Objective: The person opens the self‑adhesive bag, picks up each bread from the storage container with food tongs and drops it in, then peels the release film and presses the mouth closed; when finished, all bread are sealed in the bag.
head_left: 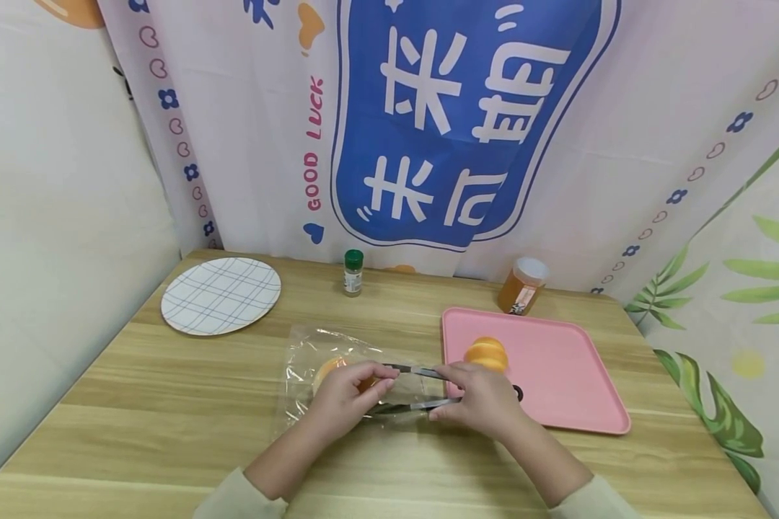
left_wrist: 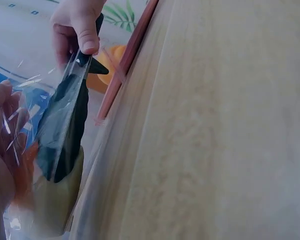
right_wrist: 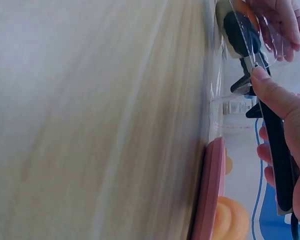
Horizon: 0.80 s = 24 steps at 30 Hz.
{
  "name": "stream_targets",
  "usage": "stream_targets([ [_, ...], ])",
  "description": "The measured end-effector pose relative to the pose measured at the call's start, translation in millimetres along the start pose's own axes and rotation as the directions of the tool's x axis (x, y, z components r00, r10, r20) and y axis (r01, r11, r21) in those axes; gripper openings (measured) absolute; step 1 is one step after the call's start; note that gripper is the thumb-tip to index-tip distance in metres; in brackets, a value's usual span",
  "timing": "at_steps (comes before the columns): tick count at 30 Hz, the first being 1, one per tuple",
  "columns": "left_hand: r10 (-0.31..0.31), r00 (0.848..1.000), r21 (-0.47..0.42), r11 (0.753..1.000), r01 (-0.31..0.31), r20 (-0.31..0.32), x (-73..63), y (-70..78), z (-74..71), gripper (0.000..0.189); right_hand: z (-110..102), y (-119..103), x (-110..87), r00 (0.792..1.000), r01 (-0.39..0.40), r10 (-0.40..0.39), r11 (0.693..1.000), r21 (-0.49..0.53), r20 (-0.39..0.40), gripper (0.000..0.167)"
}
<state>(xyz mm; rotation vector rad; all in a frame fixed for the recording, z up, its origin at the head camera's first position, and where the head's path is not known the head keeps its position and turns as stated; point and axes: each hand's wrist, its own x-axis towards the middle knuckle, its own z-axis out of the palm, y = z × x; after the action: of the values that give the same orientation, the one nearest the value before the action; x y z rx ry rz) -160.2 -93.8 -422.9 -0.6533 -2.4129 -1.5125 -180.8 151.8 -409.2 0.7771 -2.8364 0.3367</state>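
Pale sleeves point(head_left: 240, 499) sit closest on my feed; past them I see the right hand point(head_left: 483, 400) curled round dark tongs point(head_left: 428, 405), their arms spread, tips at a bun point(head_left: 327, 369) inside a clear bag point(head_left: 301, 357). Beside that bun is the left hand point(head_left: 345, 396), fingers bent at the bag, though I cannot tell whether they grip it. Right of the right hand lies a pink tray point(head_left: 558, 375) with a striped roll point(head_left: 487, 353); well beyond the left hand stands a green-capped shaker point(head_left: 353, 274)
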Motion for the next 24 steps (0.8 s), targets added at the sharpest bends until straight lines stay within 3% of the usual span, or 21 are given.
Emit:
stream_targets([
  [8,-0.041,0.999,-0.019,0.999,0.042,0.032,-1.8,3.1,1.8,0.009,3,5,0.9,0.997,0.068,-0.069,0.997,-0.046,-0.037,0.07],
  [10,-0.047,0.998,-0.014,0.999,0.048,0.044,-2.2,4.6,2.8,0.008,3,4,1.7,0.997,0.072,-0.074,0.997,-0.042,-0.031,0.07],
  [16,0.013,0.998,0.0,1.0,-0.013,0.063,-2.7,8.1,5.9,0.007,0,-2,4.3,0.996,0.09,-0.09,0.996,0.024,0.003,0.072],
  [24,-0.025,0.997,-0.047,0.998,0.029,0.073,-2.9,9.7,5.8,0.008,-4,-5,6.1,0.994,0.106,-0.107,0.994,0.03,0.033,0.072],
])
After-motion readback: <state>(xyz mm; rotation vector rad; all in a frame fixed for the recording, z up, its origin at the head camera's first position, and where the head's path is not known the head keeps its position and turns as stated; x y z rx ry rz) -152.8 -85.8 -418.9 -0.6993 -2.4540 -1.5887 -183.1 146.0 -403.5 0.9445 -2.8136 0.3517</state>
